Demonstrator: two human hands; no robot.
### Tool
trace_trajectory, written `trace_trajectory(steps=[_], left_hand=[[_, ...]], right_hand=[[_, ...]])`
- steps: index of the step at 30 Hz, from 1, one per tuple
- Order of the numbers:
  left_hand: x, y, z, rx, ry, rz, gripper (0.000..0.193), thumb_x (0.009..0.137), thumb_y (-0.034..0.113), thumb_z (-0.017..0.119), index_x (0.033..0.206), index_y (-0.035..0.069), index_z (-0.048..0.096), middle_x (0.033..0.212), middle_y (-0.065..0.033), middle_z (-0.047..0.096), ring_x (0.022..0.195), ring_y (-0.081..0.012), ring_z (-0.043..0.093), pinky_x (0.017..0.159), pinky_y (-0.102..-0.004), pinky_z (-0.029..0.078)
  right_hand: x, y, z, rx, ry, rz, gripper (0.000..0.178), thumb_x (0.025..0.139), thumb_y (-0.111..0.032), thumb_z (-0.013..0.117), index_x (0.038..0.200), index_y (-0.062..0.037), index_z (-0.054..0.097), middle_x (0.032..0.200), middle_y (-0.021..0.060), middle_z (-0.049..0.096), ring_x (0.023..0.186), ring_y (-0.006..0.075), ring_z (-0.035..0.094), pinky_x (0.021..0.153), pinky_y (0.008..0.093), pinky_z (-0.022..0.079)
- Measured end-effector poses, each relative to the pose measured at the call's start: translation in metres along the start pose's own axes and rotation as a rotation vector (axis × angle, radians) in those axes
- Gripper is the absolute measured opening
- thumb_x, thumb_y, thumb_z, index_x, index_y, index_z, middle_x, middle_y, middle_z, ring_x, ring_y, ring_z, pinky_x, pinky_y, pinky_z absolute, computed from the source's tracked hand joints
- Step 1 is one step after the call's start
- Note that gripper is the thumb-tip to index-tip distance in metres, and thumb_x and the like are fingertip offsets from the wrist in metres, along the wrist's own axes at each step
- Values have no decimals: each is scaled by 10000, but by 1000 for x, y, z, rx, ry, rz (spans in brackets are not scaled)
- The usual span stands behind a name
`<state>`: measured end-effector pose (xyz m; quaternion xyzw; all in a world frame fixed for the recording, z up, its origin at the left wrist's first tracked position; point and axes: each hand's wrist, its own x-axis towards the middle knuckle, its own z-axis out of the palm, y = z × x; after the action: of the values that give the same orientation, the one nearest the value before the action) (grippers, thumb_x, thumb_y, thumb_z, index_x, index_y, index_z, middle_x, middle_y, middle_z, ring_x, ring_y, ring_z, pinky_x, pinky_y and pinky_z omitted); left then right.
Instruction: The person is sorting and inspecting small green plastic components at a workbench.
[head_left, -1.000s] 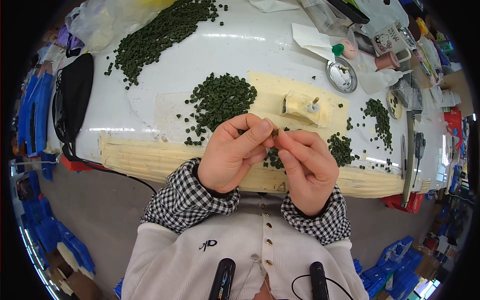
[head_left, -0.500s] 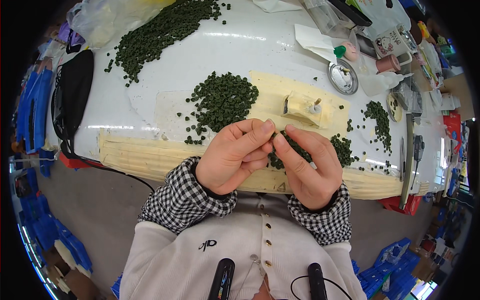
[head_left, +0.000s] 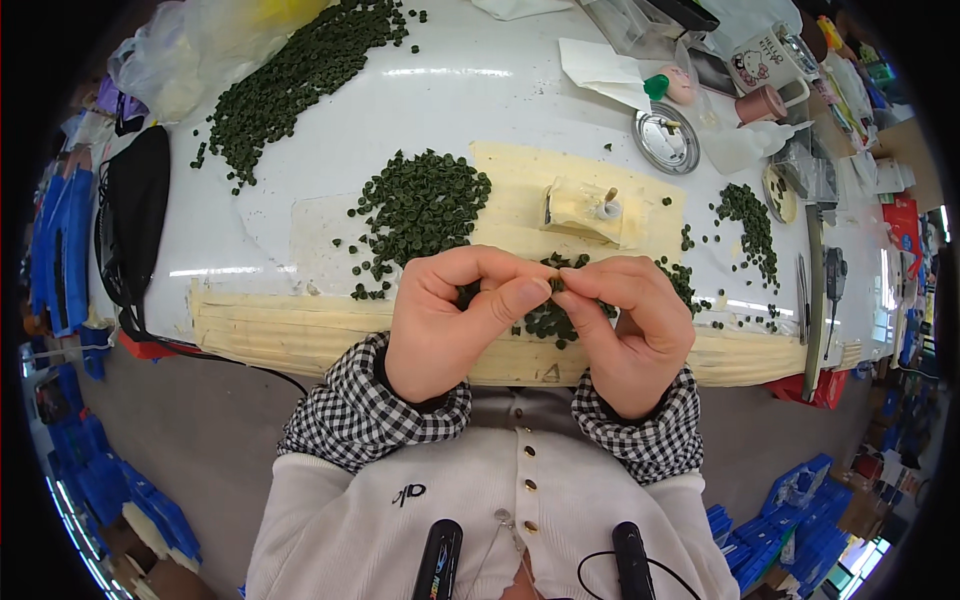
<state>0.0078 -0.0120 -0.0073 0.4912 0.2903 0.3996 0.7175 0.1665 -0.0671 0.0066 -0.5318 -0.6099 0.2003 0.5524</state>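
My left hand (head_left: 440, 315) and my right hand (head_left: 637, 325) meet above the table's near edge, thumbs and forefingers pinched tip to tip. Between the fingertips sits a tiny dark green piece (head_left: 556, 284), mostly covered by them. Just under and behind the hands is a small pile of dark green pieces (head_left: 550, 322). A larger heap of similar pieces (head_left: 425, 205), some cone-shaped, lies beyond my left hand. Past my right hand stands a cream-taped block (head_left: 582, 212) with a short peg on top.
The white table (head_left: 450, 110) has a cream-taped front edge (head_left: 290, 325). Another big green heap (head_left: 290, 90) lies far left, a smaller one (head_left: 750, 230) to the right. A black mask (head_left: 135, 215), round metal dish (head_left: 667, 140), squeeze bottle (head_left: 740, 150), mug (head_left: 765, 68) and tweezers (head_left: 803, 300) lie around.
My left hand has turned, its forefinger now stretched across the top toward the right fingertips. Both hands stay pinched together. The view has shifted slightly, moving the table leftward in the picture.
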Motion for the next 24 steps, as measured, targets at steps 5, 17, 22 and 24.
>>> trace_trajectory(steps=[5,17,22,24], left_hand=[[-1,3,-2,106,-34,28,145,855,65,662,977,-11,684,630,90,512,572,18,353,517,-149,284],[0,0,-4,131,-31,50,128,815,29,693,937,-7,686,579,91,437,554,7,349,540,-155,320],[0,0,-2,180,-40,120,128,817,28,691,942,-2,686,590,80,459,553,6,356,539,-159,324],[-1,-1,-2,165,-24,93,129,819,27,689,944,-2,685,596,76,472,553,5,359,539,-160,325]], right_hand=[[-1,0,-3,39,-10,24,217,711,69,722,908,-14,688,845,95,651,741,173,638,643,251,513],[-1,-2,-7,104,-61,96,220,719,51,726,919,-38,706,852,88,656,743,156,640,637,235,511],[-3,1,-8,145,-37,108,221,718,54,723,919,-35,704,851,92,655,754,161,636,659,243,510],[-3,0,-8,152,-44,115,217,720,57,718,917,-32,702,849,94,654,756,163,634,661,245,508]])
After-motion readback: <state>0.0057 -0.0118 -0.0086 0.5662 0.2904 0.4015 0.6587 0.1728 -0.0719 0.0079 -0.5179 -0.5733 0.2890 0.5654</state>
